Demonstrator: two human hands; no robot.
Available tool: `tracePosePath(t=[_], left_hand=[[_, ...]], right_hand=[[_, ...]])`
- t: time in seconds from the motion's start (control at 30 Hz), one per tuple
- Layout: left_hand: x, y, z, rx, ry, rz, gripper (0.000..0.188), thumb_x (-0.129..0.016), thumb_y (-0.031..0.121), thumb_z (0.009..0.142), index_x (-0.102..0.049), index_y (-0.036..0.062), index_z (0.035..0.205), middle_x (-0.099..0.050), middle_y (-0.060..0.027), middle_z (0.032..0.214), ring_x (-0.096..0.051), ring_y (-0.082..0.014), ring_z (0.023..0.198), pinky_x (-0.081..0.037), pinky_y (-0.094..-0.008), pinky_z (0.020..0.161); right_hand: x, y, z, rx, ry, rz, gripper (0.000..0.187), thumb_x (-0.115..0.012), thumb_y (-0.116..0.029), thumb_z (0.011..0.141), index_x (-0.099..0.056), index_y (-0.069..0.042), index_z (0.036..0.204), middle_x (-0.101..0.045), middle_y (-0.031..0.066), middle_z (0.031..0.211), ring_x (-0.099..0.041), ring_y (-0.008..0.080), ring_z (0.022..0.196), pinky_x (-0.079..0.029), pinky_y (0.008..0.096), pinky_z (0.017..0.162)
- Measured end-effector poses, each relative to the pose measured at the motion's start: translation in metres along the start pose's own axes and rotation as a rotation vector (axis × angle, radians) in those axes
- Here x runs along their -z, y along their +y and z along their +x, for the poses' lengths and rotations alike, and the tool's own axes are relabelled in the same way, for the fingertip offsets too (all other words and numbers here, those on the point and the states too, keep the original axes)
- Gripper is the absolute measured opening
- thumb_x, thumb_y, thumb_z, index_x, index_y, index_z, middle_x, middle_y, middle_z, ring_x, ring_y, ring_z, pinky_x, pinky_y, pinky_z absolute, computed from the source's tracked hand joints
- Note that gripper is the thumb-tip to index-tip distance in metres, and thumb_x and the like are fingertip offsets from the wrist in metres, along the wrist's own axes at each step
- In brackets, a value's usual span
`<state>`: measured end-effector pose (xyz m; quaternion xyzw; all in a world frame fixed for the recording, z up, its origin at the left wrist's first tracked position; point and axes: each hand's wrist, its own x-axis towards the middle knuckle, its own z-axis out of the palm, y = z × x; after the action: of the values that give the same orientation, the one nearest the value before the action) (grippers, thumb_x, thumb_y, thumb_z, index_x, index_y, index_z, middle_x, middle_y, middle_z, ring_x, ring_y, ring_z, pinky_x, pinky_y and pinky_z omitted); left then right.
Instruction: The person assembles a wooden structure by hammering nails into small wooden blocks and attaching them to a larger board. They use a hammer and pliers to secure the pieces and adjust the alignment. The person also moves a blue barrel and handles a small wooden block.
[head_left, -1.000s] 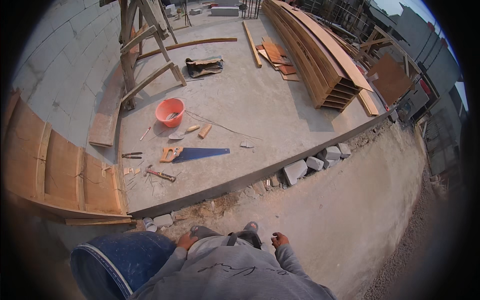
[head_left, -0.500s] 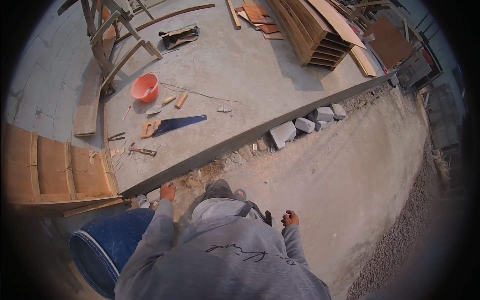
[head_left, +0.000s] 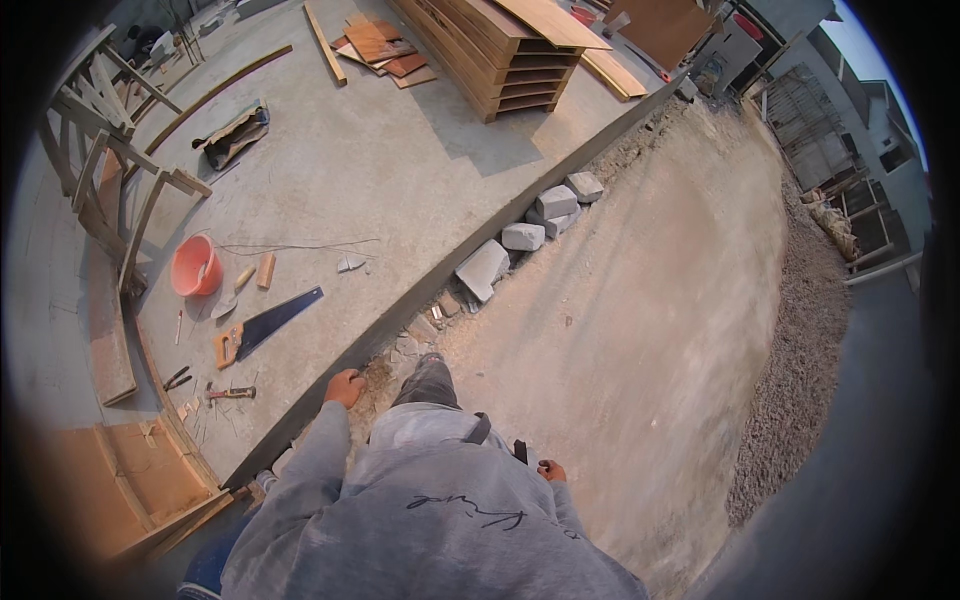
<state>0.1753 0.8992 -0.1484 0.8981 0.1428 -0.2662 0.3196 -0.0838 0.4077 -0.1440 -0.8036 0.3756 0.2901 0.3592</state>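
Note:
My left hand (head_left: 345,388) hangs beside the edge of a raised concrete slab (head_left: 330,210), its fingers loosely bent and partly hidden; no object shows in it. My right hand (head_left: 551,470) hangs low by my hip over the bare ground, fingers slightly curled and apart, holding nothing I can see. On the slab nearest my left hand lie a claw hammer (head_left: 231,393), a handsaw (head_left: 268,326) with a wooden handle, and pincers (head_left: 177,379). Beyond them are a trowel (head_left: 234,292), a small wood block (head_left: 266,270) and an orange bucket (head_left: 196,266).
Broken grey blocks (head_left: 483,271) line the slab's foot ahead. Stacked timber beams (head_left: 490,60) and loose boards (head_left: 382,48) lie farther back. A wooden trestle (head_left: 110,150) stands at left, above a formwork panel (head_left: 125,475). Gravel (head_left: 790,370) borders the path at right.
My view has turned to the right, so the slab and tools sit farther left. The blue barrel has mostly left the picture. My right hand is drawn closer to my body.

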Motion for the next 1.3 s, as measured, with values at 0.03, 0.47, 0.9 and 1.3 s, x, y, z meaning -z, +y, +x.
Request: tracePosePath(t=[0.03,0.47,0.9,1.3], left_hand=[[0.005,0.008,0.01,-0.002,-0.001,0.009,0.049,-0.062,0.031,0.082,-0.065,0.0036,0.123,-0.063,-0.0201,0.124,-0.06,-0.0338,0.117,-0.046,-0.0399,0.1],[0.07,0.049,0.098,0.07,0.122,-0.026,0.044,-0.061,0.029,0.08,-0.069,0.0032,0.114,-0.066,-0.0211,0.118,-0.063,-0.0343,0.112,-0.048,-0.0398,0.097],[-0.026,0.129,0.096,0.54,0.007,-0.129,0.047,-0.064,0.031,0.082,-0.067,0.0041,0.12,-0.065,-0.0206,0.12,-0.061,-0.0342,0.114,-0.047,-0.0402,0.098],[-0.09,0.301,0.03,0.215,0.179,-0.343,0.049,-0.061,0.033,0.082,-0.064,0.0005,0.119,-0.067,-0.0211,0.114,-0.065,-0.0342,0.106,-0.05,-0.0395,0.092]], right_hand=[[0.003,-0.006,0.01,0.001,0.023,0.01,0.036,-0.063,-0.018,0.085,-0.063,-0.002,0.117,-0.071,0.0189,0.089,-0.072,0.0249,0.072,-0.057,0.0367,0.067],[0.056,-0.164,0.136,0.409,0.16,-0.017,0.042,-0.062,-0.029,0.088,-0.061,0.0,0.118,-0.071,0.0161,0.087,-0.069,0.0222,0.073,-0.056,0.0342,0.069],[0.185,-0.183,0.317,0.522,-0.289,-0.327,0.036,-0.072,-0.03,0.082,-0.069,-0.01,0.112,-0.072,0.0158,0.092,-0.07,0.031,0.085,-0.054,0.0415,0.078],[0.219,-0.202,0.416,0.842,-0.557,-0.428,0.042,-0.07,-0.022,0.083,-0.057,-0.012,0.123,-0.07,0.0159,0.093,-0.068,0.0342,0.088,-0.052,0.0423,0.076]])
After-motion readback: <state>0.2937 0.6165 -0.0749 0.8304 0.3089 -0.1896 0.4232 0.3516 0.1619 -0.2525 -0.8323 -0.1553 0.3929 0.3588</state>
